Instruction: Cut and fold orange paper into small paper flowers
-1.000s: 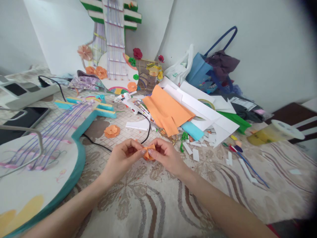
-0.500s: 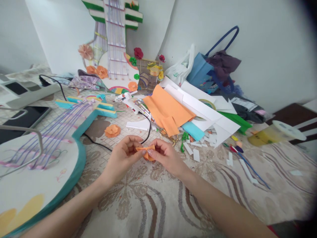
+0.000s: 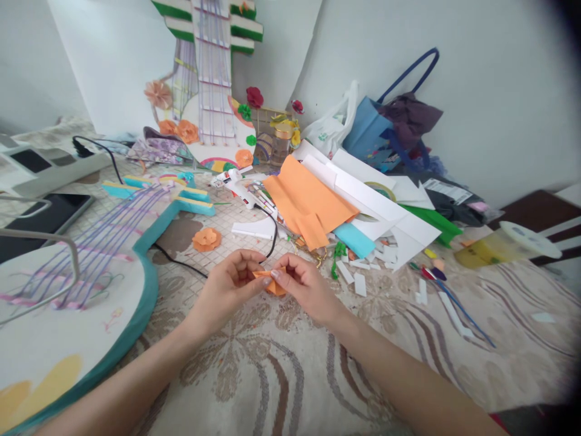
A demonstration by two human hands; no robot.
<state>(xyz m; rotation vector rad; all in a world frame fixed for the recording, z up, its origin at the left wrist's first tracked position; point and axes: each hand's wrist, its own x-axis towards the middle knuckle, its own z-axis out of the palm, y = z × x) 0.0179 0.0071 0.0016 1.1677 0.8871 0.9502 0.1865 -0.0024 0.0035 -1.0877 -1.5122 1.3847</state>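
Between my two hands is a small folded piece of orange paper [image 3: 275, 287], held just above the patterned tablecloth. My left hand [image 3: 230, 288] pinches its left side between thumb and fingers. On the right side, my right hand [image 3: 305, 287] pinches it the same way, both thumbs toward me and almost meeting. Parts of the paper are hidden behind the fingers. A finished-looking orange paper flower [image 3: 206, 240] lies beyond my left hand. Behind my hands rests a white hot glue gun [image 3: 236, 188] with a black cord.
A guitar-shaped craft with a teal edge [image 3: 147, 284] fills the left side. Beyond my hands lie orange paper sheets [image 3: 306, 197], white sheets [image 3: 385, 221] and white scraps [image 3: 360, 284]. A plastic cup [image 3: 503, 245] lies tipped at right. A decorated guitar [image 3: 215, 115] stands at the back.
My fingertips have drawn slightly closer together on the orange paper, and less of it shows between them. Everything else stays where it was.
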